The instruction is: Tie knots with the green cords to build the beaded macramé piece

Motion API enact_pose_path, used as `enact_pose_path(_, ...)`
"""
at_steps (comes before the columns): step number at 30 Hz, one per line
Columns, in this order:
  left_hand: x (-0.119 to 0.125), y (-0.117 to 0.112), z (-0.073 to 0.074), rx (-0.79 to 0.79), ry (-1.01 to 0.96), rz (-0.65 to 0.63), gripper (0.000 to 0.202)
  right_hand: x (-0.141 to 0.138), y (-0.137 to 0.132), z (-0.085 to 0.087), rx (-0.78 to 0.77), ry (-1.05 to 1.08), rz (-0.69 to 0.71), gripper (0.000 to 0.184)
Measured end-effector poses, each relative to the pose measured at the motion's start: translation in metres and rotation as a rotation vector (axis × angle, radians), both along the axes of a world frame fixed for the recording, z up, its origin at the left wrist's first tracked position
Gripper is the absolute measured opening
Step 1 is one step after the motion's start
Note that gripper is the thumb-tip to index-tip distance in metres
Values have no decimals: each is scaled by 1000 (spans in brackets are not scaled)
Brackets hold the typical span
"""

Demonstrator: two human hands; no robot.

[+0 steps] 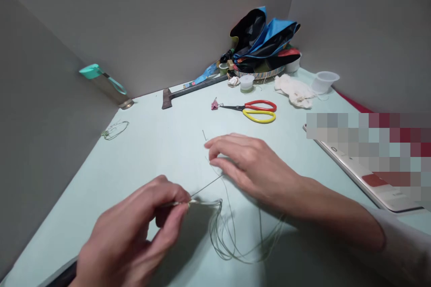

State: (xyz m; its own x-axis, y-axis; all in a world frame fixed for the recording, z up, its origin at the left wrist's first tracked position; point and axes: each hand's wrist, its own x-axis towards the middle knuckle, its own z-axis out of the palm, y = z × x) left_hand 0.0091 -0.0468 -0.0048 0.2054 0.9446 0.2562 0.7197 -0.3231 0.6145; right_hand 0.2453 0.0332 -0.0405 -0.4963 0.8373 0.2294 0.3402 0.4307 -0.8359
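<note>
My left hand [134,228] is closed in a pinch, thumb against forefinger, on a bunch of thin green cords [220,233]. The cords hang from the pinch in loose loops over the table. One taut strand [207,186] runs from the left fingertips up towards the right palm. My right hand [249,161] is held over the middle of the table, fingers bent and thumb close to the forefinger. A cord end pokes out by its fingertips, so it seems closed on a thin cord; the exact grip is partly hidden.
Beyond the hands lie red-and-yellow-handled scissors [259,111], a pink binder clip [214,105] and a hammer [167,98]. Further back are a blue and black bag [266,40], a lidded cup [247,83] and crumpled tissue [296,92]. A coiled cord [116,130] lies left; a tablet-like device [357,175] right.
</note>
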Motion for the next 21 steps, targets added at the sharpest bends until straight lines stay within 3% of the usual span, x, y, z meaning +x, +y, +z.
enact_pose_path(3, 6, 7, 9, -389, -206, 184, 21, 5, 5, -5, 180, -30, -95, 27)
enact_pose_path(6, -1, 14, 11, -722, -335, 110, 22, 5, 1, -6, 267, -19, -84, 29)
enact_pose_path(8, -6, 18, 13, -810, -376, 45, 23, 1, -6, -3, 189, 24, -15, 23)
enact_pose_path(12, -8, 22, 15, -787, -365, 121, 23, -11, -23, 3, -242, 131, 129, 7)
enact_pose_path(14, -10, 22, 12, -762, -406, 70, 21, -16, -27, 4, -384, 139, 168, 14)
enact_pose_path(18, -15, 25, 1, -635, -413, -44, 24, -19, -28, 6, -524, 147, 201, 5)
enact_pose_path(21, -15, 28, -4, -481, -324, -74, 23, -17, -27, 8, -541, 167, 173, 14)
